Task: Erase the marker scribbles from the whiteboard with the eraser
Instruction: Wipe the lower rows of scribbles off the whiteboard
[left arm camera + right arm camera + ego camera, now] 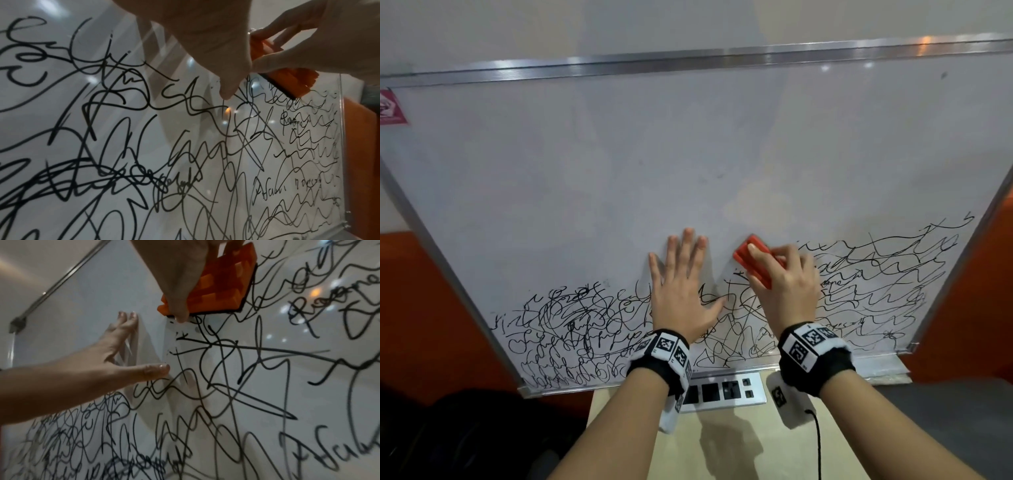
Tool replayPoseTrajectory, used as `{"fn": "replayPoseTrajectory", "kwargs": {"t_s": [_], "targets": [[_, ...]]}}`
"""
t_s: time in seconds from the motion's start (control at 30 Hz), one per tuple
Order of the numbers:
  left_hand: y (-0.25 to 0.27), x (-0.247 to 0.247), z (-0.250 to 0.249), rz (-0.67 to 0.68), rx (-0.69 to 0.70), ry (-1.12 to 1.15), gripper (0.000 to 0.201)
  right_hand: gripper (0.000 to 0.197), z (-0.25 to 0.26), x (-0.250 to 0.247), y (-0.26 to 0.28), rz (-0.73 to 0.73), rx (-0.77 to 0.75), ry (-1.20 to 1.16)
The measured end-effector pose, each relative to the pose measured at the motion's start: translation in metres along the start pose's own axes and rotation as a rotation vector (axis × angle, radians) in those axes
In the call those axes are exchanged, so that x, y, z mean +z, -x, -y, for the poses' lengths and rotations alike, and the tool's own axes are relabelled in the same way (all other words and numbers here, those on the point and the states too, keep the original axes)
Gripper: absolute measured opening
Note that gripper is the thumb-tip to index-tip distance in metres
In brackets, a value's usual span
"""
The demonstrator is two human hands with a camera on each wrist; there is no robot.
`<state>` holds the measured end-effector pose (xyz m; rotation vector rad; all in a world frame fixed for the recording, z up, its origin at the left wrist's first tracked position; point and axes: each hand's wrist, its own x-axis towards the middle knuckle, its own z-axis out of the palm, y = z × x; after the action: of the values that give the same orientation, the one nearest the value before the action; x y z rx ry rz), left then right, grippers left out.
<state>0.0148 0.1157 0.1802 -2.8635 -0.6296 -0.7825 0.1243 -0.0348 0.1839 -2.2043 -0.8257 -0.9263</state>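
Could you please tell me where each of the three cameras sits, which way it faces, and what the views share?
Head: worn on the head, looking forward and down at the white metal-framed whiteboard; both forearms, the flat left hand and the right hand show.
Left wrist: looks along the left hand across the black marker scribbles toward the orange plastic eraser.
Right wrist: looks along the right hand at the eraser in its grip, the left hand beside.
Shared: all show eraser and scribbles.

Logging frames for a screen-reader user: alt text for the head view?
Right hand grips an orange eraser against a leaning whiteboard; left hand rests flat beside it. Black marker scribbles fill the lower part of the board.
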Motion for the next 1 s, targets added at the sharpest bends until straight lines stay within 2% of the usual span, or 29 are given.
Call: {"fn": "replayPoseTrajectory", "kwargs": {"t_s": [0.17,0.33,0.5,0.7,1.0], "targets": [[0.000,0.002,0.002,-0.006,0.009,-0.043,0.115,0.058,-0.011,0.006,0.031,0.091,-0.066,0.012],[0.001,0.005,0.001,0.000,-0.004,-0.042,0.119,0.051,0.004,0.003,0.015,0.028,-0.035,0.003],[0.002,0.008,0.001,0.000,-0.010,-0.069,0.121,0.051,-0.009,0.010,0.037,0.076,-0.125,0.022],[0.002,0.010,0.003,-0.010,0.002,-0.078,0.127,0.050,0.002,0.016,0.030,0.027,-0.098,0.013],[0.004,0.011,0.006,-0.018,0.021,-0.093,0.118,0.046,-0.017,0.017,0.037,0.077,-0.235,0.034]]}}
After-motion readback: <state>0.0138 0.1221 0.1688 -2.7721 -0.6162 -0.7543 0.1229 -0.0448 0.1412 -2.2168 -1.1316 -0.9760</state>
